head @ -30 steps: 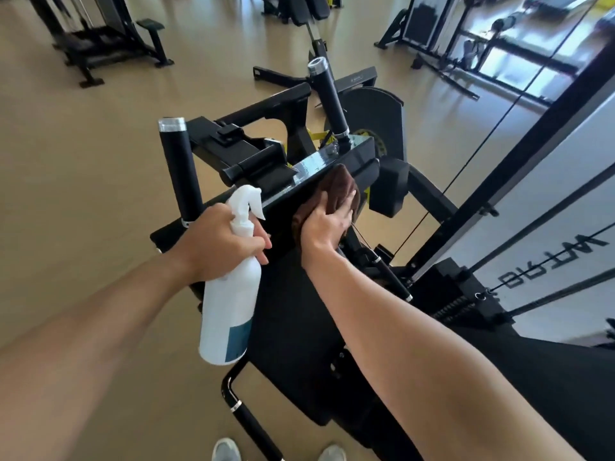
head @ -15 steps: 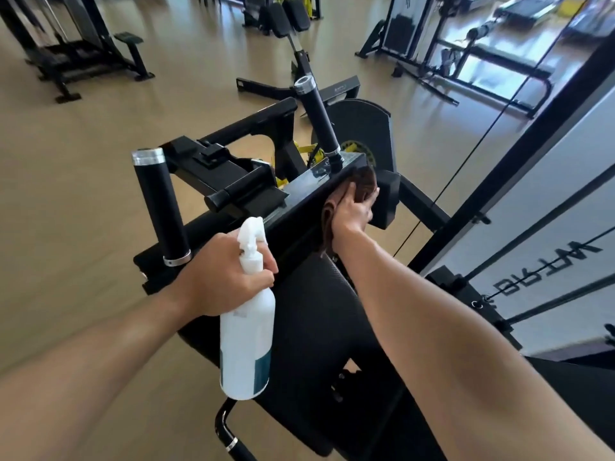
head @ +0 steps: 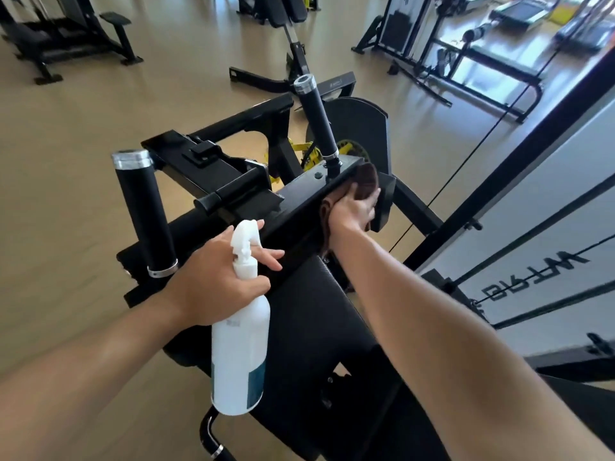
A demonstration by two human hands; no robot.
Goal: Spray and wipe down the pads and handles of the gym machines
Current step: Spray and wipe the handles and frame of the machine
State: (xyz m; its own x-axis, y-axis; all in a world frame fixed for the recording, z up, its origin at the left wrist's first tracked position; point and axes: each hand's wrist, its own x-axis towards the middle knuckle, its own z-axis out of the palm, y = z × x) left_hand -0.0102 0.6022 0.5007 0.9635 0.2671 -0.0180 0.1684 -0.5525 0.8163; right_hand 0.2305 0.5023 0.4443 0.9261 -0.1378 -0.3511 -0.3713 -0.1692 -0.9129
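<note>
My left hand (head: 216, 281) grips the neck of a white spray bottle (head: 241, 347), which hangs upright beside the machine's black pad (head: 316, 321). My right hand (head: 354, 209) presses a brown cloth (head: 366, 179) against the right end of the black crossbar (head: 299, 191), just below the base of the far black handle (head: 316, 118). The near black handle (head: 144, 207), capped in silver, stands upright left of my left hand. Part of the cloth is hidden under my palm.
A tan floor surrounds the machine. Another bench (head: 289, 38) stands behind it, a black rack (head: 63, 34) at the far left, a frame (head: 466, 61) at the far right. A cable (head: 482, 141) and a black upright (head: 519, 158) with white panels run along my right.
My right hand has slid the cloth rightward along the crossbar toward its end. My left hand with the bottle has dropped lower and nearer.
</note>
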